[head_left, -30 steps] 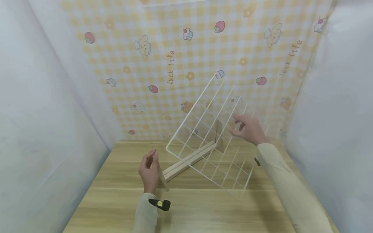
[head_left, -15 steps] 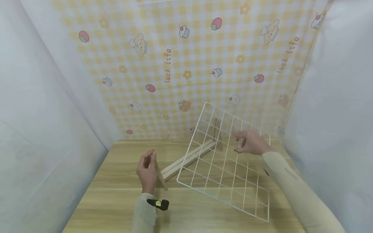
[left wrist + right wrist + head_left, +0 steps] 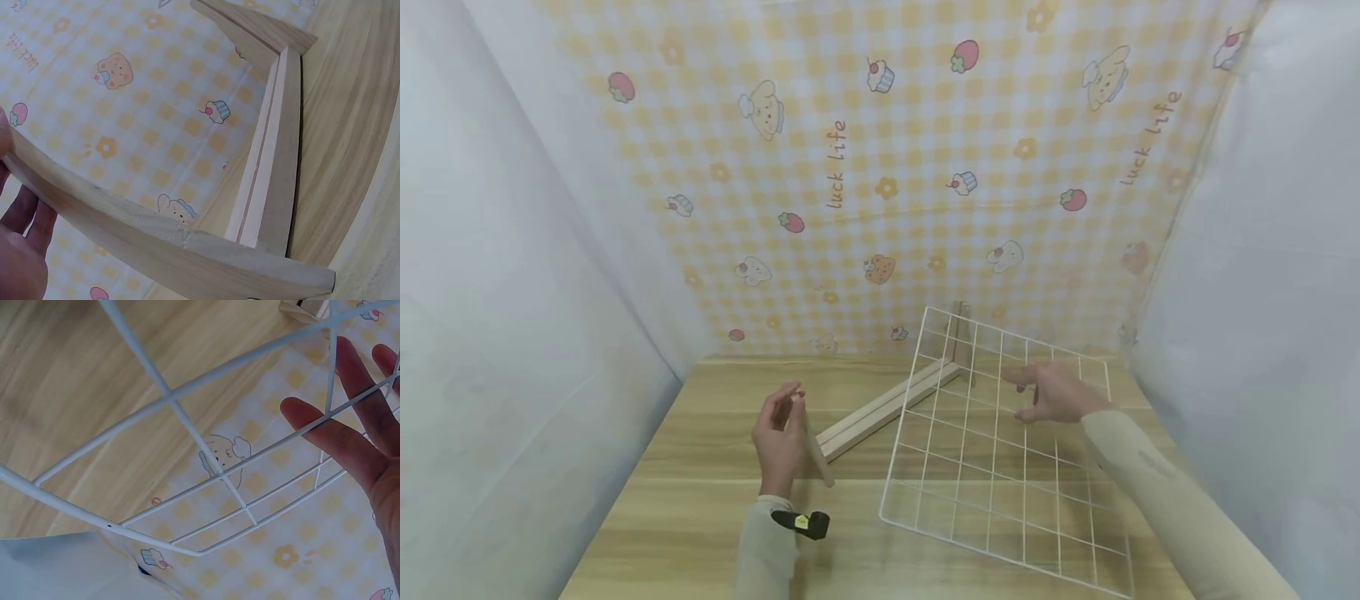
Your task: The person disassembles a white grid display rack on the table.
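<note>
My left hand [image 3: 778, 442] grips the near side piece [image 3: 125, 225] of a pale wooden stand, fingers on one face and thumb on the other. The stand's grooved base bar [image 3: 868, 423] lies slantwise on the table, joining this piece to a far side piece [image 3: 262, 31] that stands up by the back wall. My right hand [image 3: 1052, 392] holds a white wire grid panel [image 3: 170, 395] by its wires, tilted to the right of the stand. In the head view the panel's upper left part overlaps the base bar and far side piece.
The wood-grain table [image 3: 700, 517] ends at a back wall covered with yellow checked cloth [image 3: 850, 167]. White sheets hang at the left [image 3: 512, 333] and right [image 3: 1262, 333]. A black strap device [image 3: 802, 523] sits on the left wrist.
The right hand has brought the grid panel down and to the right, turning it to face the head camera more. The left hand and wooden stand have stayed about where they were.
</note>
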A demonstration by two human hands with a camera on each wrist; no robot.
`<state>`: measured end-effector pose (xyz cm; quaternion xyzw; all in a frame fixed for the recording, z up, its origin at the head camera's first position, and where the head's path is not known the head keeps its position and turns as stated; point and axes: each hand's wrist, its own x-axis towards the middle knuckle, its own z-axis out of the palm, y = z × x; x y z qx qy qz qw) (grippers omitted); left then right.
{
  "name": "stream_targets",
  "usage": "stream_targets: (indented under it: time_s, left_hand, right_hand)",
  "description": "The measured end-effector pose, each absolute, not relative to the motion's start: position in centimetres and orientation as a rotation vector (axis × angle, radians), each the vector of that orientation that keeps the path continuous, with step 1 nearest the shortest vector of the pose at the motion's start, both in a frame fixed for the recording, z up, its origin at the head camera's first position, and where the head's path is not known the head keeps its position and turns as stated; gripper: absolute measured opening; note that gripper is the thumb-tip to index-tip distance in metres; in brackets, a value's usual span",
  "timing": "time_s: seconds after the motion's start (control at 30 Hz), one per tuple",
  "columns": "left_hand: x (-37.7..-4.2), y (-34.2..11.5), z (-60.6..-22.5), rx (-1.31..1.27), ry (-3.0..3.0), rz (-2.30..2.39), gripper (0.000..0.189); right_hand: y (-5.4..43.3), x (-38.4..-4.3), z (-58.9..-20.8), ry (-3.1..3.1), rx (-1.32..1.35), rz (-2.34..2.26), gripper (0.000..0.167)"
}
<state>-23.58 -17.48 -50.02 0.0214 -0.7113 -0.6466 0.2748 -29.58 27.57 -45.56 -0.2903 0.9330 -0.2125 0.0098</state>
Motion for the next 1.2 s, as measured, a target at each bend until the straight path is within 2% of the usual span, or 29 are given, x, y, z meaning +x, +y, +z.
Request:
stream_targets:
  time_s: [0.27,0.6,0.9,1.2]
  left_hand:
    - [-23.2,-18.3,-50.1,0.009,-1.912,-1.779,0.026]
    - [-20.8,-18.2,-50.0,0.096,-1.958,-1.784,0.025]
    - [-18.6,-17.3,-49.4,0.178,-1.978,-1.768,0.027]
    - [-16.5,-15.9,-49.2,0.198,-1.96,-1.728,0.031]
  right_hand:
    - [27.4,-29.4,-47.3,2.852,-0.942,-0.663,0.067]
    - [27.8,-29.3,-49.4,2.819,-0.919,-0.634,0.064]
    - [27.8,-29.6,-51.5,2.862,-0.837,-0.618,0.065]
    - [27.5,-29.9,-52.0,2.812,-0.717,-0.618,0.066]
